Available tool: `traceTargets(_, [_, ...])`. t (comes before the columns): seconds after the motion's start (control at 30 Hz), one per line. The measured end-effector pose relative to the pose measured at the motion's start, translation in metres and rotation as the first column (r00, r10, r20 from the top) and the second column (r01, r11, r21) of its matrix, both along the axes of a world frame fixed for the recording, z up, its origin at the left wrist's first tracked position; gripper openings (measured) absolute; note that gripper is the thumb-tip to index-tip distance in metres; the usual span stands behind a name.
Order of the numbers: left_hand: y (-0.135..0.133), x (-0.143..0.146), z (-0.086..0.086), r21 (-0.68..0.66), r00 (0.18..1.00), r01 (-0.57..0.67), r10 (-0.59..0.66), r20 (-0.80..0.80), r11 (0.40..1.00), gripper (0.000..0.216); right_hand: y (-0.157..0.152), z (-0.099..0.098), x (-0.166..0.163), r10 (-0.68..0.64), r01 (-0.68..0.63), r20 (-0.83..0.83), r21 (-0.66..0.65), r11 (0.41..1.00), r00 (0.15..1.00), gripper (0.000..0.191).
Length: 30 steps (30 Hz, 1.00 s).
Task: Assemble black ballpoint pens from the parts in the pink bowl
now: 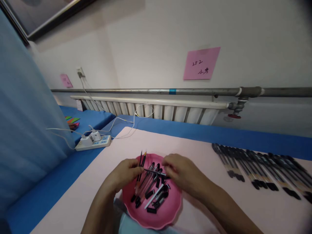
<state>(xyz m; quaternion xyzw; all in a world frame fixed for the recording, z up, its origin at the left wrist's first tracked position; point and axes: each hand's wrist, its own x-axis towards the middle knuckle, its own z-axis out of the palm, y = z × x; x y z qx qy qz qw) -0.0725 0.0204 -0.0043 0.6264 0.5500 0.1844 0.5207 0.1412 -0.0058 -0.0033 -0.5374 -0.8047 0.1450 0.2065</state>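
A pink scalloped plate holds a jumble of loose pen parts: clear barrels, black caps and a white stick. My left hand is over the plate's left side, thumb and fingers pinched together by two thin dark pen pieces that point upward. From its fingertips a slim dark pen reaches across to the right. My right hand, at the plate's right rim, has curled fingers closed round the thicker end of that pen. The fingers partly hide both of its ends.
Rows of black-capped pens lie on the pink sheet to the right. A power strip with chargers and white cables stands at left, near a blue curtain. Behind runs a radiator. Another person's hand shows at far left.
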Motion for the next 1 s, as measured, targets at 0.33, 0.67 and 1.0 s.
traceTargets(0.33, [0.003, -0.004, 0.006, 0.04, 0.973, -0.224, 0.222, 0.054, 0.974, 0.028, -0.007, -0.016, -0.028, 0.058, -0.054, 0.336, -0.021, 0.998, 0.94, 0.023])
traceTargets(0.67, [0.009, -0.012, 0.003, 0.165, 0.933, -0.359, 0.354, 0.062, 0.919, 0.026, -0.007, -0.004, -0.01, 0.137, -0.136, 0.009, -0.078, 0.988, 0.991, 0.028])
traceTargets(1.0, [0.006, -0.008, 0.0, 0.207, 0.952, -0.301, 0.304, 0.017, 0.931, 0.026, -0.018, 0.002, -0.012, 0.191, -0.162, 0.139, -0.195, 0.967, 0.972, 0.027])
